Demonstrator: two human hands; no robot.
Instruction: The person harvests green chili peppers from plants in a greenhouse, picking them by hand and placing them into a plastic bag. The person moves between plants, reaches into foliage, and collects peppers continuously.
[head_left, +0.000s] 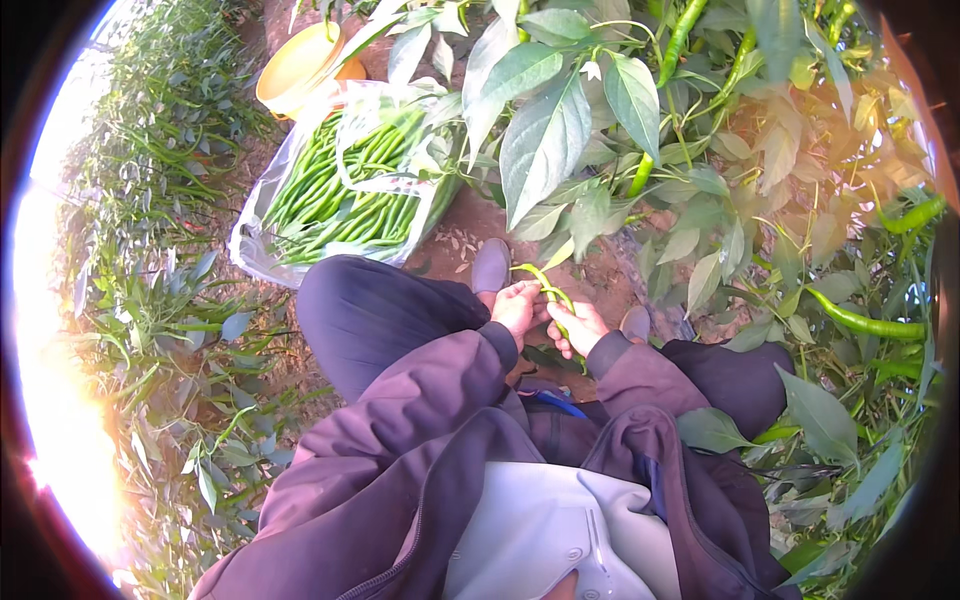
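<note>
In front of my knees, my two hands meet over a small bunch of slender green chili peppers (534, 271). My left hand (517, 310) pinches them between thumb and fingers. My right hand (580, 327) grips the same bunch from the other side, its thumb lying along it. The tips stick out above both hands; the lower ends are partly hidden by my fingers, so their number is unclear. Up and to the left, a clear plastic bag (251, 251) lies open on the soil, heaped with picked green chili peppers (352, 180).
A yellow-orange bucket (289, 71) stands behind the bag. Leafy pepper plants (555, 135) with hanging chilies (862, 319) crowd the top and right, some leaves overhanging my lap. Another plant row (172, 150) runs along the left. Bare soil (472, 217) shows near my shoes (491, 264).
</note>
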